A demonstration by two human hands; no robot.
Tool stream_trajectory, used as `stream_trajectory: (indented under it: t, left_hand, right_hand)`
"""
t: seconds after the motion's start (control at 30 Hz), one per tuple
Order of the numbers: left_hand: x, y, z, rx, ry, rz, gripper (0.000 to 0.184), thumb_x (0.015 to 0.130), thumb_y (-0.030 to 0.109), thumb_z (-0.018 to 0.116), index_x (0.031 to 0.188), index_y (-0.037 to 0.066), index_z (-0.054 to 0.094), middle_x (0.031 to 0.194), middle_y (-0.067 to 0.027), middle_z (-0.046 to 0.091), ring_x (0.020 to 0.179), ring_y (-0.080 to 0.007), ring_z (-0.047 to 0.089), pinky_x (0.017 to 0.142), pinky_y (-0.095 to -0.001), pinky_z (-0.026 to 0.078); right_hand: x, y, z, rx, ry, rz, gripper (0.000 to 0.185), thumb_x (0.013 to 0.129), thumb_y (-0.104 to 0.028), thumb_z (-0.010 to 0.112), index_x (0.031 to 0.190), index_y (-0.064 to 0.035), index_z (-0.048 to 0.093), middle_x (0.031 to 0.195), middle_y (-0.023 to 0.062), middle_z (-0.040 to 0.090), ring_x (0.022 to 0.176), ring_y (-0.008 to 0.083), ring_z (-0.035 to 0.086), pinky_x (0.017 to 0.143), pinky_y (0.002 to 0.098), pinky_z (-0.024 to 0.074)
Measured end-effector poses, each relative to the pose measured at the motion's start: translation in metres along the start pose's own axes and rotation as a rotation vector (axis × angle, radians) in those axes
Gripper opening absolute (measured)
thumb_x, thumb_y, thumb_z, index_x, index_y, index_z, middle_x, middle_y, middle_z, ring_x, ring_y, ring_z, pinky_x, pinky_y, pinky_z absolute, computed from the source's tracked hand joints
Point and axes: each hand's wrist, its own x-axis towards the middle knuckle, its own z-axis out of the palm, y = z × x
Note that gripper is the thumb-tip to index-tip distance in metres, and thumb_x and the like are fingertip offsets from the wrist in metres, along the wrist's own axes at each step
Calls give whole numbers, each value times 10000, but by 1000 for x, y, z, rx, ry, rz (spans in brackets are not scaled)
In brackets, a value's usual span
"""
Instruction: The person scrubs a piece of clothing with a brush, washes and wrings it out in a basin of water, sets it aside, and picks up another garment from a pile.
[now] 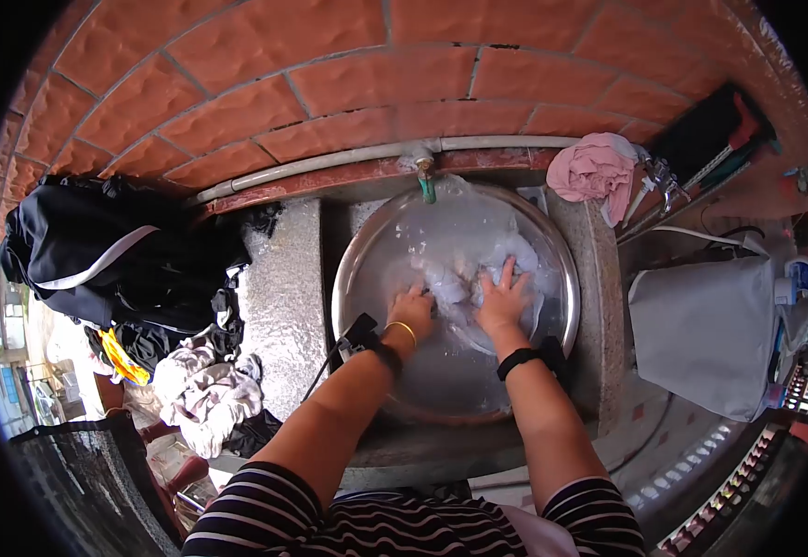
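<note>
A wide metal basin [571,269] holds cloudy, soapy water with a wet white cloth [520,249] in it. My left hand [410,314], with a yellow band at its wrist, is closed on the near left part of the cloth, its fingertips partly hidden. Over the cloth's right part lies my right hand [504,299], open, with spread fingers touching the fabric. A dark strap circles each wrist. Above the basin's far rim, a tap [424,169] with a green end points down.
Black clothes [116,251] and a pile of pale cloths [204,395] lie left of the stone ledge [285,297]. A pink cloth [597,172] hangs at the right back corner beside a metal tap [668,186]. A grey covered box [701,330] stands right. A brick wall [329,84] rises behind.
</note>
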Motion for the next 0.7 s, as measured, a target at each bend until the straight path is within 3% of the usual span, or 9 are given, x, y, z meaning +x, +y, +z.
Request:
stream_trajectory:
  t: [0.07,0.13,0.2,0.37,0.43,0.5,0.57,0.6,0.7]
  left_hand:
    - [13,-8,18,-48,-62,-19,505,825,356,703,1292,183,618,1590,-74,296,1435,-428,281,1150,-625,229]
    - [3,-11,16,145,221,4,591,823,353,691,1378,215,540,1551,-54,351,1428,-398,297,1175,-583,205]
    - [2,-4,-1,135,188,-10,700,802,362,698,1445,238,452,1540,-60,352,1393,-375,362,1164,-579,238]
    - [-24,-4,-33,213,-9,-20,461,748,438,743,1136,192,698,1322,-111,587,1248,-328,535,1044,-524,397]
    - [-52,-23,-26,113,34,17,365,737,425,742,995,167,716,1150,-113,647,1154,-322,586,975,-501,430]
    - [-87,-41,-34,12,125,77,329,703,442,752,796,127,728,869,-119,706,937,-329,671,844,-467,488]
    - [-111,-65,-48,-51,246,126,309,701,395,770,761,98,709,820,-131,689,860,-330,673,782,-463,497]
    - [-121,-76,-57,-126,374,176,298,700,348,788,726,68,689,771,-144,672,782,-331,674,721,-459,506]
    - [-156,-73,-120,-393,709,336,214,709,127,707,614,14,552,657,-170,579,623,-333,581,575,-420,444]
  right_hand:
    - [12,4,15,-119,-38,-4,708,849,-371,704,1482,-403,389,1646,143,42,1446,534,133,1051,712,285]
    - [14,6,26,57,122,-45,619,809,-238,732,1390,-306,531,1629,153,107,1432,495,215,1036,659,353]
    - [28,18,50,26,230,-154,618,804,-219,731,1387,-285,537,1604,151,185,1419,463,261,1047,608,371]
    - [17,28,11,23,302,-223,470,778,-169,747,1231,-170,621,1514,154,359,1316,386,436,1046,470,417]
    - [0,36,-9,247,277,-208,263,728,-148,799,923,-101,630,1318,152,509,1157,382,531,967,450,449]
    - [-9,45,-36,324,190,-208,262,733,-177,811,849,-83,596,1228,139,547,1121,381,536,940,456,452]
    - [-13,60,-47,449,215,-250,389,723,-237,840,717,-48,500,1023,117,604,997,350,571,813,461,463]
    - [-19,63,-67,527,294,-328,396,731,-213,836,715,-31,485,845,124,594,767,329,573,668,437,441]
    - [-48,61,-140,690,362,-395,401,766,-152,803,707,-18,429,617,92,412,560,271,385,541,395,351]
